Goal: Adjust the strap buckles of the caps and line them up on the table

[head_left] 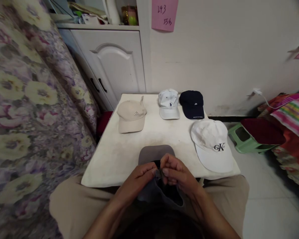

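A grey baseball cap [155, 153] lies partly on the near table edge and partly over my lap, its brim pointing away from me and its dark inside showing. My left hand [143, 174] grips the cap's edge between thumb and fingers. Close beside it, my right hand [175, 171] is closed in a pinch at the same opening, on what looks like the cap's strap. The exact bit of strap between the fingers is partly hidden. Further back on the table stand a beige cap [131, 116], a pale denim cap [169, 103] and a navy cap [192, 103].
A white cap [211, 146] with black letters sits at the table's right edge. The cream-covered table [109, 159] meets a wall and a white cabinet [112, 59]. A floral curtain [35, 116] hangs left; a green stool [246, 139] stands right.
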Demonstrator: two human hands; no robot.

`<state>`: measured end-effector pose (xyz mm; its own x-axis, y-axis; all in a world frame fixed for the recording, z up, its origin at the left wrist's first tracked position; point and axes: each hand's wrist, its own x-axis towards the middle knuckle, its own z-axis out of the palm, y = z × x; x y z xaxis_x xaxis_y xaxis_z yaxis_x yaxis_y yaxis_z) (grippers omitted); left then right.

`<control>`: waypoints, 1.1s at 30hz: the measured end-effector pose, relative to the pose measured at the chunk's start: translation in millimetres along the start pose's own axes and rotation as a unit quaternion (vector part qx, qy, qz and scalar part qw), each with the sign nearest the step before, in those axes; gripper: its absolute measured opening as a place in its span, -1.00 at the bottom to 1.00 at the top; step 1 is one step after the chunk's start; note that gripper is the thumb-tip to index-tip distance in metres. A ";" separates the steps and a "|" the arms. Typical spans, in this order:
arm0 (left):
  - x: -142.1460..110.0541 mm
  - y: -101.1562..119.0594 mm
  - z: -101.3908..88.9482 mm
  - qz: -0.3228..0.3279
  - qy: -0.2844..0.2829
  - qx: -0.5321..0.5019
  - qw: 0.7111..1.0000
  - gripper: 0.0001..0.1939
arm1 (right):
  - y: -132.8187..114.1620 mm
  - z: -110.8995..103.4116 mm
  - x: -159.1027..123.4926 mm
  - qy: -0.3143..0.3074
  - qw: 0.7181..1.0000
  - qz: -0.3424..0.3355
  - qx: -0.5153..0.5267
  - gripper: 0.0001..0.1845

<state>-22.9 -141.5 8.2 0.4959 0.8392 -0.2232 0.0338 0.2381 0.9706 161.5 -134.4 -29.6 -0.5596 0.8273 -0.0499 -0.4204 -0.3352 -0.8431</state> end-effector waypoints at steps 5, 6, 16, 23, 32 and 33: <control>1.7 -2.8 -1.7 -0.001 0.011 0.013 1.000 -0.66 | 0.4 -0.8 -0.1 0.006 1.000 -0.006 -0.022 -0.79; 1.7 -3.5 -2.1 -0.007 0.014 0.014 1.000 -0.66 | 0.5 -1.2 -0.1 0.004 1.000 -0.007 -0.029 -0.79; 2.8 -3.3 -2.4 -0.020 -0.004 -0.035 0.999 -0.71 | 1.2 0.1 -0.5 0.006 0.999 -0.009 -0.048 -0.78; 4.3 -5.4 -0.7 -0.016 -0.006 -0.038 0.999 -0.66 | 1.4 -1.7 0.4 0.021 0.997 -0.023 -0.073 -0.74; 6.1 -10.1 -2.8 -0.027 0.023 -0.014 0.999 -0.66 | 2.6 0.2 -1.5 0.038 0.992 -0.034 -0.112 -0.76; 6.0 -10.4 -3.1 -0.030 0.035 -0.004 0.999 -0.65 | 2.3 0.3 -2.0 0.044 0.989 -0.044 -0.133 -0.74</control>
<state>-22.9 -137.4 -3.5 0.4312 0.8557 -0.2862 0.0536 0.2923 0.9548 161.4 -137.0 -31.3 -0.4601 0.8878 -0.0075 -0.2550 -0.1402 -0.9567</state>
